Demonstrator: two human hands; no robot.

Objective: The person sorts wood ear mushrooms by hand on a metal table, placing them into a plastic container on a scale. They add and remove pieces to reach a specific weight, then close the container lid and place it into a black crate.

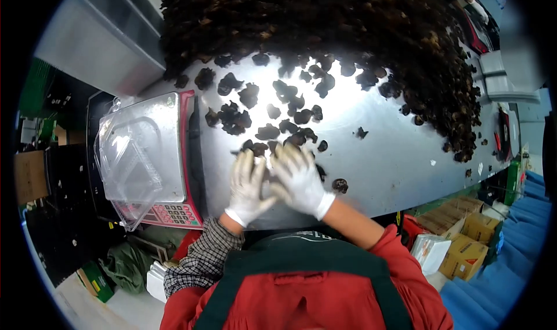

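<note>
Both of my hands wear white gloves and lie low over the metal table (383, 161), side by side near its front edge. My left hand (248, 186) has its fingers stretched forward, touching or just above dark, crinkled wood ear mushrooms (267, 132). My right hand (301, 178) is spread beside it, slightly blurred, its fingertips at more of the pieces. Whether anything lies under the palms is hidden. A single mushroom (340, 185) sits just right of my right hand. Beyond the scattered pieces rises a large heap of wood ear mushrooms (313, 22).
On the left stands a red-framed digital scale (184, 156) with clear plastic over its pan. Behind it is a translucent bin (107, 37). Cardboard boxes (463, 257) lie beyond the table's edge at lower right. Part of another person's gloved hand (479, 9) shows at the far right.
</note>
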